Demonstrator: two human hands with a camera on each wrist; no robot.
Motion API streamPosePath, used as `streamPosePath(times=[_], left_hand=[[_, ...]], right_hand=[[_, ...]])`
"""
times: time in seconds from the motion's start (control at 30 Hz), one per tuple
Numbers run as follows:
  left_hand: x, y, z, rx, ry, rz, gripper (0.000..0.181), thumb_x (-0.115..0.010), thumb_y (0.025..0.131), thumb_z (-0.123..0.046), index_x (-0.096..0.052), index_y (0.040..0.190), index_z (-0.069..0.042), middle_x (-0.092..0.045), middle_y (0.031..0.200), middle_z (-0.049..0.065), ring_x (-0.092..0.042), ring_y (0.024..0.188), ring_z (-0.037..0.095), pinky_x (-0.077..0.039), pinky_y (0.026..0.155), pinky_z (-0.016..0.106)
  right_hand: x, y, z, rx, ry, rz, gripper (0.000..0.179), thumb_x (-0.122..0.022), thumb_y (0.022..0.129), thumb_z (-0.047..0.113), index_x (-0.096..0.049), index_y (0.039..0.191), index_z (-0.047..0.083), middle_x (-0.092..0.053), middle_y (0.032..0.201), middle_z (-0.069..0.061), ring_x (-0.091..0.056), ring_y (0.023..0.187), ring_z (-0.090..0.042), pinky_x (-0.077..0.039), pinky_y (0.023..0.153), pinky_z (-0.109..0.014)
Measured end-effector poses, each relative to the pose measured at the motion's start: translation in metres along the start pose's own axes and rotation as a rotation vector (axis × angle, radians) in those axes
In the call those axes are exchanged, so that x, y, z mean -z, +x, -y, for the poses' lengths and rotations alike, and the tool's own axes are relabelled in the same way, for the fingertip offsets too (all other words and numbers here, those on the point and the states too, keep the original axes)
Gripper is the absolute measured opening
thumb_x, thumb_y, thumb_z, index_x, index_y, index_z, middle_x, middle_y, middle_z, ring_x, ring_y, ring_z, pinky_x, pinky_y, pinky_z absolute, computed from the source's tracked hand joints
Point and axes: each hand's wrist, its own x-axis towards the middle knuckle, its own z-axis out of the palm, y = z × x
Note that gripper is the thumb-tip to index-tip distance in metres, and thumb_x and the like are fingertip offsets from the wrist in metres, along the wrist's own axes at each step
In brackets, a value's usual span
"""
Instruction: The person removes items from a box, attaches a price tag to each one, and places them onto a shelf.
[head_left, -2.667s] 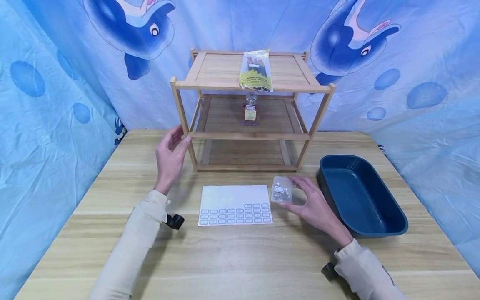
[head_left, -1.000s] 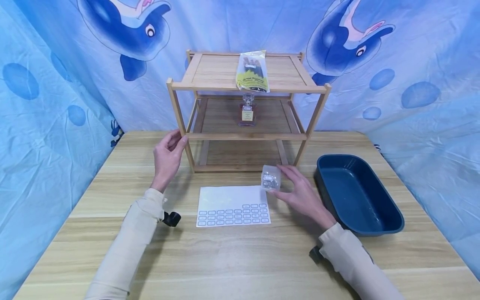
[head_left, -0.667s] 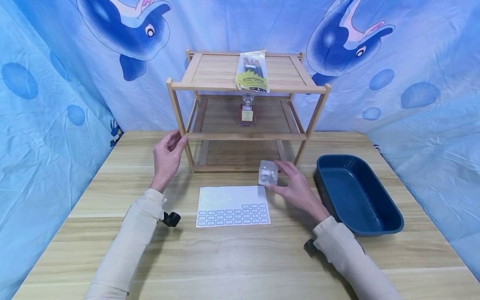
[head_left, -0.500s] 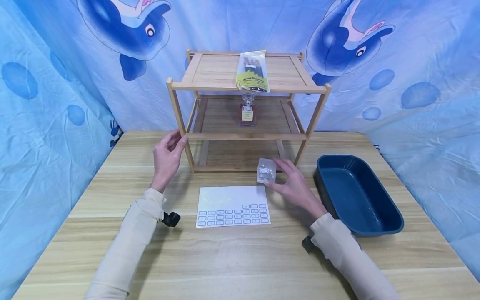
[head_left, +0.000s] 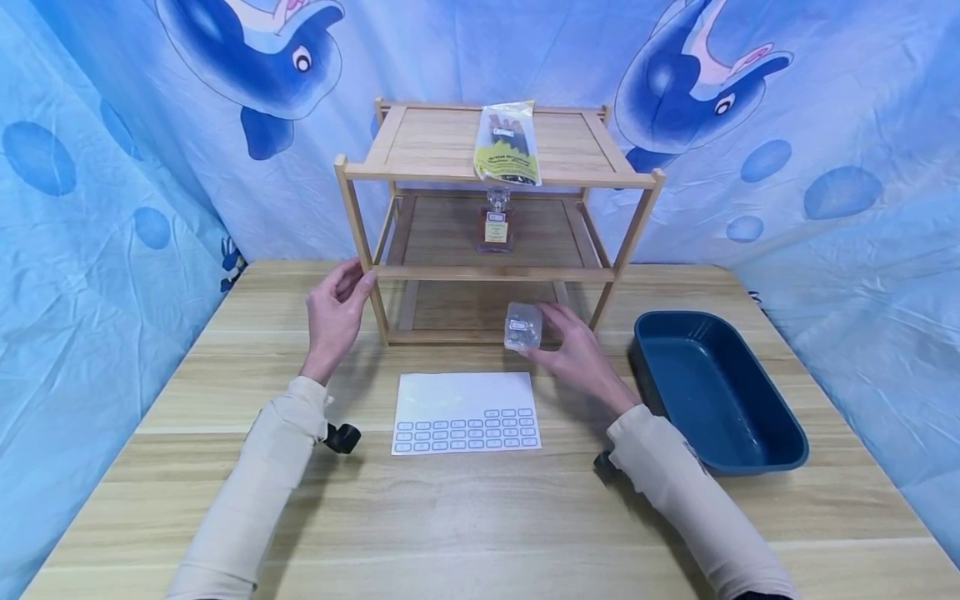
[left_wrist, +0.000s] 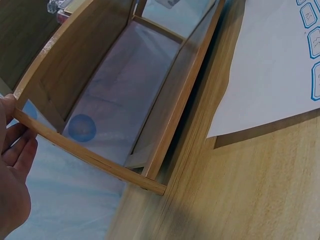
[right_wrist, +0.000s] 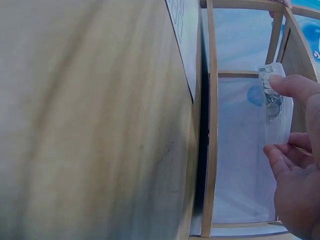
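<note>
My right hand pinches a small clear plastic box between thumb and fingers. The box is tilted, has a white label on its face, and stands in front of the shelf's lowest tier. Through its wall in the right wrist view, the box shows small shiny round pieces. My left hand grips the left front post of a three-tier wooden shelf, thumb in front and fingers behind, as the left wrist view shows.
A bag of artist brushes lies on the top tier. On the middle tier stands a glass bottle of amber liquid. A sheet of blue-framed labels lies before the shelf, and a dark blue basin stands to the right.
My right hand has carried the clear box left and away from me, from beside the label sheet to the front of the lowest tier. My left hand has come to hold the post.
</note>
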Motion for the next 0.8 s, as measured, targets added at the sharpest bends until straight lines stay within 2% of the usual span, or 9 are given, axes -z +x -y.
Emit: streamPosePath(times=[0.4, 0.63, 0.8], left_hand=[[-0.001, 0.0, 0.0, -0.002, 0.011, 0.001, 0.042, -0.066, 0.103, -0.017, -0.06, 0.138, 0.005, -0.065, 0.134, 0.021, -0.063, 0.125, 0.032, -0.053, 0.102, 0.03], [-0.001, 0.0, 0.002, 0.008, 0.006, 0.001, 0.041, -0.066, 0.103, -0.017, -0.06, 0.139, 0.003, -0.065, 0.135, 0.019, -0.063, 0.125, 0.031, -0.052, 0.103, 0.03], [0.0, 0.0, 0.002, 0.005, 0.016, -0.004, 0.041, -0.066, 0.104, -0.017, -0.06, 0.139, 0.003, -0.065, 0.134, 0.019, -0.064, 0.124, 0.031, -0.053, 0.102, 0.029]], right_hand=[[-0.01, 0.02, -0.006, 0.024, 0.002, 0.015, 0.078, -0.086, 0.086, 0.021, -0.048, 0.15, -0.003, -0.046, 0.152, -0.025, -0.047, 0.136, -0.041, -0.042, 0.113, -0.054], [-0.013, 0.028, -0.007, 0.018, -0.005, 0.049, 0.078, -0.084, 0.088, 0.022, -0.046, 0.152, -0.003, -0.041, 0.156, -0.026, -0.038, 0.144, -0.042, -0.034, 0.118, -0.056], [-0.017, 0.036, -0.007, 0.022, -0.03, 0.066, 0.078, -0.083, 0.089, 0.024, -0.045, 0.152, -0.004, -0.04, 0.157, -0.026, -0.04, 0.143, -0.041, -0.036, 0.117, -0.055]])
